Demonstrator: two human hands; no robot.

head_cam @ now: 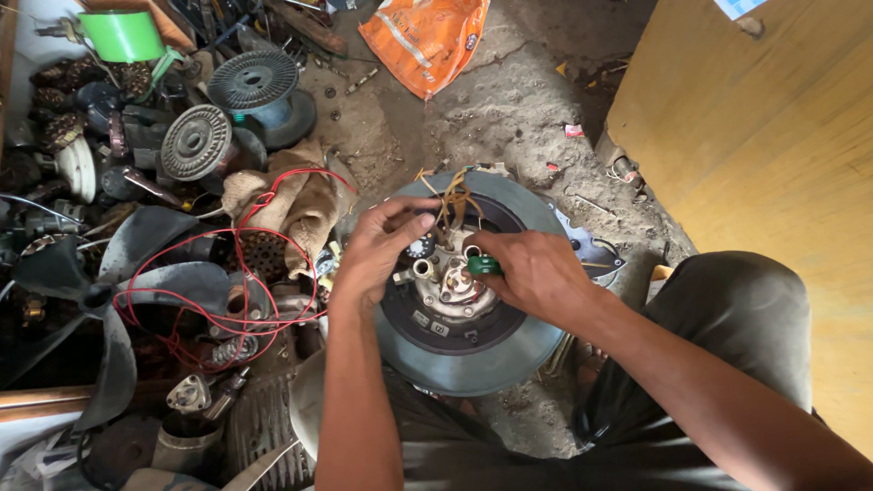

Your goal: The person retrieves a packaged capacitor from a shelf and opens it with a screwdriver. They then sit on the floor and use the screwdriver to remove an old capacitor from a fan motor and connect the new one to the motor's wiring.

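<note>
Pinching green tool [484,265] between right hand [536,273] fingers [480,244], over motor hub [452,284].

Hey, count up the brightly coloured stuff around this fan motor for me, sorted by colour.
Green: 2, tape roll and the tool handle in the right hand
Orange: 1, plastic bag
Red: 1, wire loop
Total: 4
</note>
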